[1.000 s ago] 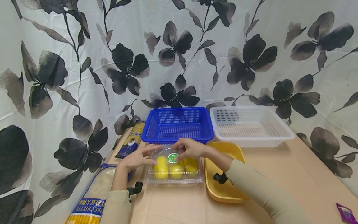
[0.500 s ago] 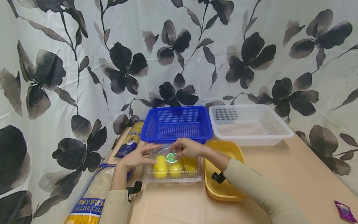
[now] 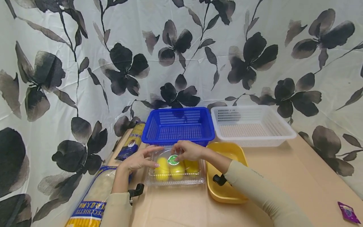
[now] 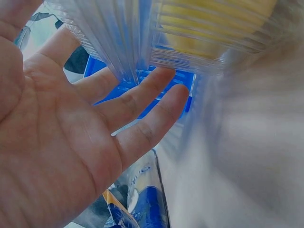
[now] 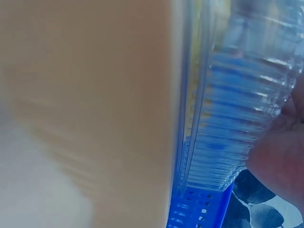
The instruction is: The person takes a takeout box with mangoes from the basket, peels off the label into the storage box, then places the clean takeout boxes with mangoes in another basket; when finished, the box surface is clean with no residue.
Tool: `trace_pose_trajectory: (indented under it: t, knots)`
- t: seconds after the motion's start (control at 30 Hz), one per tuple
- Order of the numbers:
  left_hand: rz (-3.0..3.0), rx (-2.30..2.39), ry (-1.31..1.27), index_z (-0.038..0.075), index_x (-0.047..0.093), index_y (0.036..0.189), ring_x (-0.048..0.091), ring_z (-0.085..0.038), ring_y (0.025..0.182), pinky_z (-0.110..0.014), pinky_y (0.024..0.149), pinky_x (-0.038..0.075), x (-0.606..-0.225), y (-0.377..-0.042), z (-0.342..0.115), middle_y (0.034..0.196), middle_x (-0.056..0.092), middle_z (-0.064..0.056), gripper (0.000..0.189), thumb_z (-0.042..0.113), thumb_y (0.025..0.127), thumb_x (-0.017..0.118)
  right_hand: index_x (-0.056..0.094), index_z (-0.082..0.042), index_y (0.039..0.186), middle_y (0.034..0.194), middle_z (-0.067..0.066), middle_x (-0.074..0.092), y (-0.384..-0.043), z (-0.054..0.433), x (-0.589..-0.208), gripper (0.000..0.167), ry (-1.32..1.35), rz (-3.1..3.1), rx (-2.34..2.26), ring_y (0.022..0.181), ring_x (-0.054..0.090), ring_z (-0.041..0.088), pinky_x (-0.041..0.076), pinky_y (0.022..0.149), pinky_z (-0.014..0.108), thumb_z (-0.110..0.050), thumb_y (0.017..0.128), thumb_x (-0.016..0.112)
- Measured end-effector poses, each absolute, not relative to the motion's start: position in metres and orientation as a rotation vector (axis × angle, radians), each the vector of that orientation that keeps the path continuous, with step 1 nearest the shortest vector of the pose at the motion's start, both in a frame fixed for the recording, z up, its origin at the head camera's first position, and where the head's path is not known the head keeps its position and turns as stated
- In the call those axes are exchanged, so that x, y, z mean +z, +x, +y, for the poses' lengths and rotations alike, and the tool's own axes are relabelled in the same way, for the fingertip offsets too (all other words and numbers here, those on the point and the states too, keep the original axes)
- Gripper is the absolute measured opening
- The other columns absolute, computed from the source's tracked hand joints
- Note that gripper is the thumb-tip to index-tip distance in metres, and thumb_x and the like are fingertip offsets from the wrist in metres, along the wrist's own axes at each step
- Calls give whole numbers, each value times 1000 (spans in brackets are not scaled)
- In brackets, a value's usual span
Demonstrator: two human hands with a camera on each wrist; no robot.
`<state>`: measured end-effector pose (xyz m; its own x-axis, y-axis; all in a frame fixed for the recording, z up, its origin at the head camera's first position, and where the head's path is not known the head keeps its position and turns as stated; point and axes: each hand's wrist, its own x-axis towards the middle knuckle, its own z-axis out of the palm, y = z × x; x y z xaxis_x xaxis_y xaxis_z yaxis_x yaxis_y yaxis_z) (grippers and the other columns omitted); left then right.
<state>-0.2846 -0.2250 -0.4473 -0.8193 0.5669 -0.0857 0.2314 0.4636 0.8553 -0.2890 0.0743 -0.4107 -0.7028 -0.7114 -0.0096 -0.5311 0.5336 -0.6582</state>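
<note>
A clear plastic clamshell box [image 3: 175,181] with a green round sticker [image 3: 173,160] on its lid stands in the middle of the table. Round yellow things [image 3: 177,171] show inside; their kind is unclear. My left hand [image 3: 138,161] lies along the box's left side, thumb over the lid's front left. In the left wrist view its fingers [image 4: 147,128] are spread and nearly straight beside the ridged plastic. From the right, my right hand [image 3: 188,150] reaches over the lid with bent fingers, thumb close to the sticker. Its fingertips' grip is hidden.
Behind the box stand a blue basket [image 3: 178,138] and a white basket [image 3: 252,138]. A yellow tray [image 3: 227,198] sits right of the box under my right forearm. Pasta bags [image 3: 89,206] and a blue-gold packet [image 3: 131,143] lie left; a purple packet [image 3: 348,212] lies far right.
The whole head view has shifted slightly left. Both hands keep their places on the clamshell box, and nothing else visibly differs.
</note>
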Motion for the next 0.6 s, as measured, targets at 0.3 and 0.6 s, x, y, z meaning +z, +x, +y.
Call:
trace_pose_trajectory:
  t: [0.3,0.6]
  knots:
    - [2352,1303,677,29,55,152,20,-43,157,-81,116,17,-445,-285,-224,171,26,-10,75,32,84,87,72,-15,113,100,-2,61,-290,71,-412,15,-1048,2525,-899,96,55,16,52,86,25,-17,98,74]
    - [2358,1285,669,33,54,152,22,-45,156,-82,114,18,-446,-285,-224,170,25,-9,74,32,85,86,72,-11,111,101,2,61,-286,69,-409,14,-1037,2515,-914,97,54,18,52,88,30,-14,98,73]
